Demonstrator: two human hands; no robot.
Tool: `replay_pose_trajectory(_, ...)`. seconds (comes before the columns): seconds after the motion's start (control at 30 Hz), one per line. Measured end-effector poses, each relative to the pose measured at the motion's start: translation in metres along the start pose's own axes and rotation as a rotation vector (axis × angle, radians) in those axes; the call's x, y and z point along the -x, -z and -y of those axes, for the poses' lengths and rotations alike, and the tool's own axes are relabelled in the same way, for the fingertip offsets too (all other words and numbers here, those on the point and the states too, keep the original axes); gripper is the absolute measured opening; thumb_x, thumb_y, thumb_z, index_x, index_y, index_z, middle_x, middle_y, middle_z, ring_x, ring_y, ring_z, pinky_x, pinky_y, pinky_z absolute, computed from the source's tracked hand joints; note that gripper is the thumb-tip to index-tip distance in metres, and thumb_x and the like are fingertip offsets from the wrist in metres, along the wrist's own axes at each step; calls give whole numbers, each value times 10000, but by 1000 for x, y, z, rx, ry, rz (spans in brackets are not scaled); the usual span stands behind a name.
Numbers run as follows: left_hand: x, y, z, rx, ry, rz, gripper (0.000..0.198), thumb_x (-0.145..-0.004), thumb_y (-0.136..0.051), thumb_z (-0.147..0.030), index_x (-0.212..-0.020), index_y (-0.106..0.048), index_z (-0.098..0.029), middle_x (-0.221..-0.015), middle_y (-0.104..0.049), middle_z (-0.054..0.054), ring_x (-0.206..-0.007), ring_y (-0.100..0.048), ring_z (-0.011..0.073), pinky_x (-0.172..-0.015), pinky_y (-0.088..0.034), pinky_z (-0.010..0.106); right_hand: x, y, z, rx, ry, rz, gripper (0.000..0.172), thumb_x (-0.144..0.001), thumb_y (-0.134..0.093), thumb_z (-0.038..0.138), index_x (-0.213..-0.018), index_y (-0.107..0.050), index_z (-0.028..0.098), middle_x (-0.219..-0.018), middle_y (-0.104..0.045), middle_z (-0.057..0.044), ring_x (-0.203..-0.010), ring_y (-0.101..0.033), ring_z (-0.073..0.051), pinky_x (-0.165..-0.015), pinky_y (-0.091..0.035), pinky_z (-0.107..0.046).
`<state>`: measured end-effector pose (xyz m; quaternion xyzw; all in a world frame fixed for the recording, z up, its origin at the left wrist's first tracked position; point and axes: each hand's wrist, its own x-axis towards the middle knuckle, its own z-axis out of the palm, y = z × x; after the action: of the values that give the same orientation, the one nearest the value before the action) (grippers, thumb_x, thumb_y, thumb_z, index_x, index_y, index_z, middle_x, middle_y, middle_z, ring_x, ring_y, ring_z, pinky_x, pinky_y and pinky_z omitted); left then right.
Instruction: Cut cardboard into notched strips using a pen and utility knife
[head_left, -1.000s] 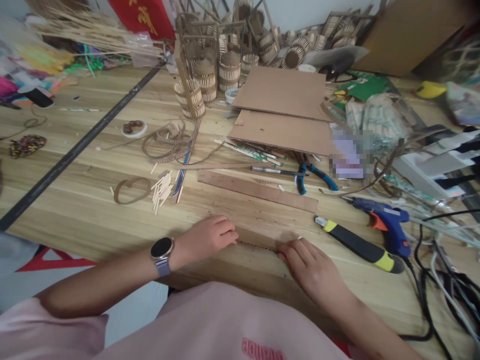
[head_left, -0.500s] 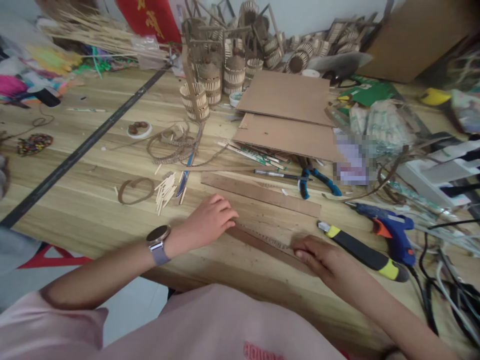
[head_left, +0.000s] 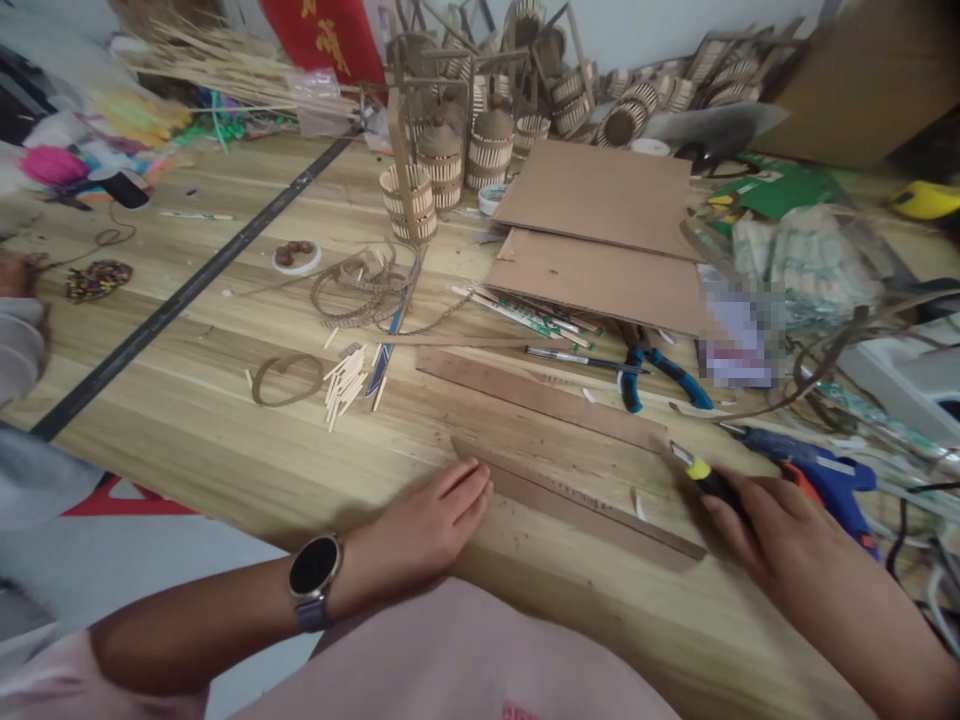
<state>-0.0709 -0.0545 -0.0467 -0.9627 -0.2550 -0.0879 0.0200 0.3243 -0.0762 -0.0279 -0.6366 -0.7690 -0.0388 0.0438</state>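
In the head view, my right hand (head_left: 787, 530) is wrapped around the black and yellow utility knife (head_left: 709, 480), its blade end pointing up and left. A narrow brown cardboard strip (head_left: 577, 500) lies in front of me, one long edge ragged. Near its left end my left hand (head_left: 442, 510) has its fingers drawn together on the strip's near edge; the thumb is partly hidden. Beyond it lies a second, flat cardboard strip (head_left: 540, 400). A small white scrap (head_left: 640, 505) is close to the ragged edge.
Blue-handled pliers (head_left: 679, 378) and a pen (head_left: 559, 355) lie past the strips. At right is a blue glue gun (head_left: 825, 465) among cables. Short sticks (head_left: 346, 385) and a coiled strip (head_left: 289, 380) are at left. Cardboard sheets (head_left: 600, 190) and small slatted buckets (head_left: 491, 145) stand farther back.
My right hand has let go of the strip's right end, moved right and taken hold of the utility knife. My left hand has shifted down slightly at the strip's left end.
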Motion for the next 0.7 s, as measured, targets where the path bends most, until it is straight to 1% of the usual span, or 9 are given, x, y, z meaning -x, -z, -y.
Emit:
replay_pose_trajectory(0.07, -1, -3, -5, -49, -45, -24, 379, -977, -415, -89, -1313, -569, -6, -1373, -603, 193, -1305, -537, 270, -1055, -489, 361, -12, 8, 23, 26, 79, 4, 462, -1031, -262, 420, -1134, -613, 138, -953, -680, -174, -811, -711, -287, -709, -566, -389)
replay_pose_trajectory(0.13, -2, -6, -10, -101, -50, -63, 366, -990, -399, -103, -1288, -597, -26, -1370, -614, 182, -1271, -573, 260, -1009, -518, 349, -26, 13, 51, -23, 191, 75, 395, -1039, -291, 385, -1175, -596, 173, -945, -695, -110, -574, -673, -181, -513, -505, -291)
replay_pose_trajectory(0.2, -1, -9, -14, -128, -11, -103, 350, -1000, -403, -127, -1260, -623, -48, -1360, -626, 171, -1218, -612, 259, -941, -551, 343, -41, 15, 82, -98, 281, 131, 348, -1044, -301, 330, -1197, -581, 191, -922, -716, -76, -558, -675, -163, -471, -454, -263)
replay_pose_trajectory(0.27, 0, -11, -18, -133, 32, -139, 339, -1004, -410, -146, -1243, -638, -68, -1352, -635, 162, -1186, -631, 257, -895, -567, 335, -58, 15, 112, -135, 367, 189, 303, -1043, -324, 304, -1125, -594, 193, -839, -720, -48, -587, -700, -183, -465, -423, -263)
replay_pose_trajectory(0.3, 0, -12, -19, -132, 42, -151, 337, -1005, -412, -151, -1237, -643, -74, -1352, -636, 159, -1187, -632, 255, -891, -568, 329, -66, 15, 125, -134, 379, 246, 276, -1040, -342, 290, -1073, -599, 196, -794, -719, -37, -588, -705, -193, -462, -404, -265)
replay_pose_trajectory(0.37, 0, -13, -21, -131, 66, -168, 336, -1008, -409, -153, -1231, -647, -75, -1343, -642, 153, -1198, -627, 248, -910, -559, 318, -79, 16, 146, -144, 390, 381, 222, -1031, -396, 290, -1007, -597, 200, -787, -731, -33, -626, -725, -205, -460, -374, -261)
replay_pose_trajectory(0.47, 1, -15, -23, -133, 111, -181, 346, -1013, -394, -152, -1232, -645, -60, -1316, -657, 153, -1189, -633, 237, -931, -542, 300, -90, 16, 160, -69, 361, 480, 182, -1024, -434, 292, -1001, -593, 207, -802, -744, -43, -652, -738, -228, -440, -317, -264)
replay_pose_trajectory(0.57, 0, -18, -25, -121, 151, -218, 340, -1018, -395, -159, -1218, -654, -67, -1307, -662, 147, -1189, -631, 231, -938, -533, 299, -92, 16, 161, -21, 364, 486, 190, -1028, -422, 294, -1006, -591, 212, -801, -742, -50, -668, -741, -232, -440, -307, -265)
replay_pose_trajectory(0.7, 0, -22, -26, -117, 171, -271, 313, -1012, -443, -175, -1208, -665, -74, -1312, -660, 136, -1237, -606, 236, -1010, -494, 313, -91, 14, 158, -55, 395, 476, 210, -1031, -413, 309, -988, -593, 209, -784, -739, -46, -655, -736, -210, -441, -326, -259)
